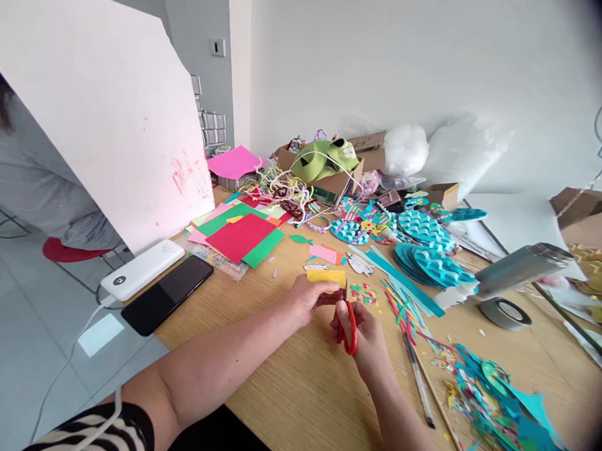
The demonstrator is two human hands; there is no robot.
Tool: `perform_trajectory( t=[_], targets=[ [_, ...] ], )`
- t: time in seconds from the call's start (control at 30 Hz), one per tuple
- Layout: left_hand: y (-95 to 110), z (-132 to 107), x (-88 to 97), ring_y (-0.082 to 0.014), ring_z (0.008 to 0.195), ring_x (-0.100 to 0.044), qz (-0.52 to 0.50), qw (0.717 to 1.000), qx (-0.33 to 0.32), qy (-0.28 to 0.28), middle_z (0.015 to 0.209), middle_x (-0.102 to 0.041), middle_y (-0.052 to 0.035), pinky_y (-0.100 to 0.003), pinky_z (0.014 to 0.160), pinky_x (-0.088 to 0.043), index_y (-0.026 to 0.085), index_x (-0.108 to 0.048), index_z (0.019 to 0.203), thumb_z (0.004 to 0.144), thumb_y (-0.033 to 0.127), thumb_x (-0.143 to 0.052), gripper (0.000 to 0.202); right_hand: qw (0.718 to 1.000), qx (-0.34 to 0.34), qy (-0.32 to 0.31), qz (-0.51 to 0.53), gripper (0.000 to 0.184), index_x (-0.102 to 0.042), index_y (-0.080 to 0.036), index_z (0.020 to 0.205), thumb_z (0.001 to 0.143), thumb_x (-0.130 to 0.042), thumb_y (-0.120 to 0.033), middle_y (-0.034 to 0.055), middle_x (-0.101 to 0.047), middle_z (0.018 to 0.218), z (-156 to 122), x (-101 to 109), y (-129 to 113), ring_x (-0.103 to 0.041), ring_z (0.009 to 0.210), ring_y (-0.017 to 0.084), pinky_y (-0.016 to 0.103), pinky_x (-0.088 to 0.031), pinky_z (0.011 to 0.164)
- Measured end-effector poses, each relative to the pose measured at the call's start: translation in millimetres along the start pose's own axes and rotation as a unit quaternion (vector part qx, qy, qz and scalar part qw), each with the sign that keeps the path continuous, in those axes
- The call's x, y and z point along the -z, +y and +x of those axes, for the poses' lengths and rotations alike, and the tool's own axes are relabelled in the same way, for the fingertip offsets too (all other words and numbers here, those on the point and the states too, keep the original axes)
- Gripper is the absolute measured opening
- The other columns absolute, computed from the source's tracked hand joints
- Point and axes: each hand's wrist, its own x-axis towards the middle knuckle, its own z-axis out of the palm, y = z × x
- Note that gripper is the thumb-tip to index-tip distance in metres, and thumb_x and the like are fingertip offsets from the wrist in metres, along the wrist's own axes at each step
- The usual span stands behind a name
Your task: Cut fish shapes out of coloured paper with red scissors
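My left hand (307, 300) pinches a small yellow piece of paper (325, 276) that has a curved line on it. Red-handled scissors (353, 329) are gripped in my right hand (368, 335), their dark blades at the paper's right end. Just beyond the hands lie a white fish cutout (360, 263), a pink paper strip (323, 253) and a green fish cutout (300, 239). Beside the scissors sits a scatter of tiny red, green and yellow paper bits (363, 294). My left fingertips are partly hidden behind the paper.
Coloured sheets (242, 235), a phone (168, 294) and a power bank (142, 269) lie left. Blue wavy paper discs (425, 264), a metal bottle (524, 269), tape (505, 312), a pen (419, 379) and blue scraps (504, 389) fill the right. Another person's sleeve (37, 169) shows behind a white board (104, 107).
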Motion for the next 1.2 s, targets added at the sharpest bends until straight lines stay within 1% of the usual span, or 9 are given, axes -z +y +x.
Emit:
perform_trajectory(
  t=[0.23, 0.53, 0.77, 0.97, 1.2],
  targets=[
    [-2.5, 2.4, 1.5, -0.0167, 0.067, -0.063, -0.009, 1.000, 0.005, 0.001, 0.074, -0.069, -0.0046, -0.031, 0.068, -0.051, 0.011, -0.070, 0.078, 0.048, 0.017, -0.078, 0.031, 1.000, -0.015, -0.014, 0.006, 0.057, -0.048, -0.021, 0.069, 0.066, -0.064, -0.076, 0.0001, -0.060, 0.052, -3.2, -0.8, -9.9, -0.054, 0.039, 0.013, 0.023, -0.040, 0.039],
    [-9.6, 7.1, 6.8, -0.0178, 0.067, -0.065, -0.020, 1.000, 0.005, -0.006, 0.074, -0.070, -0.0053, -0.032, 0.069, -0.051, 0.011, -0.070, 0.080, 0.051, 0.017, -0.078, 0.031, 1.000, -0.020, -0.012, 0.010, 0.057, -0.048, -0.021, 0.068, 0.065, -0.065, -0.076, 0.0007, -0.061, 0.052, -2.6, -1.7, -10.1, -0.054, 0.039, 0.013, 0.024, -0.040, 0.038],
    [-8.6, 5.9, 4.3, -0.0167, 0.067, -0.064, -0.029, 1.000, 0.008, 0.000, 0.075, -0.070, -0.0041, -0.030, 0.067, -0.050, 0.012, -0.071, 0.081, 0.050, 0.014, -0.078, 0.032, 1.000, -0.023, -0.008, -0.005, 0.059, -0.049, -0.020, 0.070, 0.065, -0.063, -0.078, 0.0011, -0.061, 0.053, -2.6, -0.5, -8.7, -0.055, 0.040, 0.013, 0.024, -0.042, 0.039],
    [-8.8, 5.0, 4.3, -0.0165, 0.067, -0.064, -0.032, 0.999, 0.011, -0.004, 0.076, -0.070, -0.0047, -0.031, 0.069, -0.051, 0.011, -0.070, 0.081, 0.050, 0.015, -0.078, 0.033, 1.000, -0.026, -0.001, -0.016, 0.061, -0.049, -0.020, 0.069, 0.064, -0.062, -0.079, 0.0012, -0.060, 0.052, -2.5, -0.3, -10.0, -0.055, 0.041, 0.014, 0.023, -0.040, 0.039],
    [-9.2, 5.6, 5.0, -0.0168, 0.069, -0.065, -0.033, 0.999, 0.011, -0.007, 0.077, -0.070, -0.0053, -0.032, 0.071, -0.051, 0.011, -0.070, 0.082, 0.050, 0.016, -0.080, 0.034, 1.000, -0.028, -0.001, -0.008, 0.061, -0.048, -0.021, 0.069, 0.063, -0.063, -0.080, 0.0001, -0.059, 0.052, -2.9, -0.4, -9.5, -0.054, 0.040, 0.013, 0.024, -0.040, 0.039]
  ],
)
